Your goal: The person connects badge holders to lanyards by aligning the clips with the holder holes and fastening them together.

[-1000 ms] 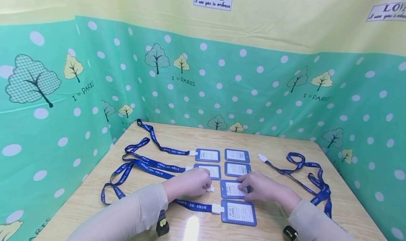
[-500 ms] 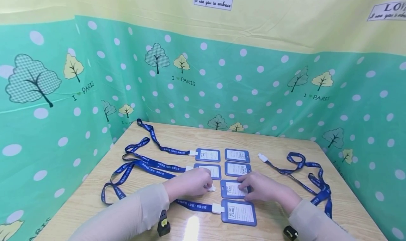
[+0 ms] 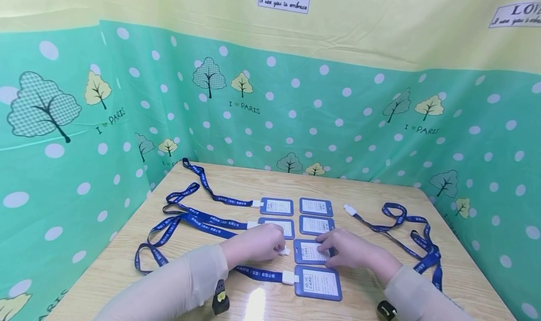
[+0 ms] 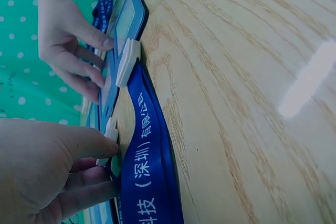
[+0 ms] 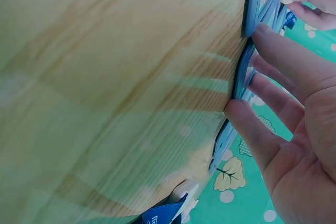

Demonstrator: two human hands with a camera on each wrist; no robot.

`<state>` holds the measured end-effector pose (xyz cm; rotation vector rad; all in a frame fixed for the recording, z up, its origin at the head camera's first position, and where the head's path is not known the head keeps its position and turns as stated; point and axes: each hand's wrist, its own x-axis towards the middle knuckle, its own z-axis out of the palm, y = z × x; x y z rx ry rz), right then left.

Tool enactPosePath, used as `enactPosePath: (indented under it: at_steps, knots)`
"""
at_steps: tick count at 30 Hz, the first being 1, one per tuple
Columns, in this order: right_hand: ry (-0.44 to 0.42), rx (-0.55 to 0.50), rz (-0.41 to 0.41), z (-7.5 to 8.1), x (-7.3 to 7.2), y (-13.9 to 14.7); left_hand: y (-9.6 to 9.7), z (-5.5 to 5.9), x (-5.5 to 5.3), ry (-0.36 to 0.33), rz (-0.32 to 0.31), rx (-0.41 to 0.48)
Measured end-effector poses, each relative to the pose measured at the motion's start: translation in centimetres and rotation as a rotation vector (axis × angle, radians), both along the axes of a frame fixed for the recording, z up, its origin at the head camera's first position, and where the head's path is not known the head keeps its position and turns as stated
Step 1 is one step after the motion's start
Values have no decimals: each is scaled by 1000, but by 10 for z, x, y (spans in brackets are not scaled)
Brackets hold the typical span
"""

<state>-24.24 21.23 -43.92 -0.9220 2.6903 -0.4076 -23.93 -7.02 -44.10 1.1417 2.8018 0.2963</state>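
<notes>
My left hand (image 3: 259,242) pinches the white clip (image 3: 285,252) of a blue lanyard (image 3: 211,229) between thumb and fingers. The clip's tip points right, just short of a blue-framed badge holder (image 3: 303,251). My right hand (image 3: 352,250) holds that badge holder flat on the table by its edges; in the right wrist view the thumb (image 5: 268,40) lies at one edge. Nearer me lies another badge holder (image 3: 318,283), its lanyard clip (image 3: 289,278) attached at its left end. In the left wrist view this attached clip's strap (image 4: 149,145) runs beside my left fingers.
Two badge holders with lanyards attached, the upper one (image 3: 276,207) and one partly behind my left hand (image 3: 286,229), lie at left. Two without lanyards (image 3: 316,207) (image 3: 316,225) lie beyond my right hand. More lanyards (image 3: 427,246) lie right. A patterned curtain (image 3: 253,138) surrounds the wooden table (image 3: 359,189).
My left hand has shifted slightly to the right, bringing the lanyard clip closer to the badge holder. My right hand has stayed in place on that holder.
</notes>
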Motion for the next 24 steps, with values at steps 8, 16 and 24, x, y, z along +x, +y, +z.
enactPosePath:
  at_steps: [8,16,24]
  knots:
    - [4,-5,1,0,0,0,4,0,-1,-3,-2,-8]
    - [-10,-10,-7,0,-1,0,6,0,-2,2,-10,-12]
    - [-12,-6,4,0,-2,1,9,0,-2,-7,-14,-7]
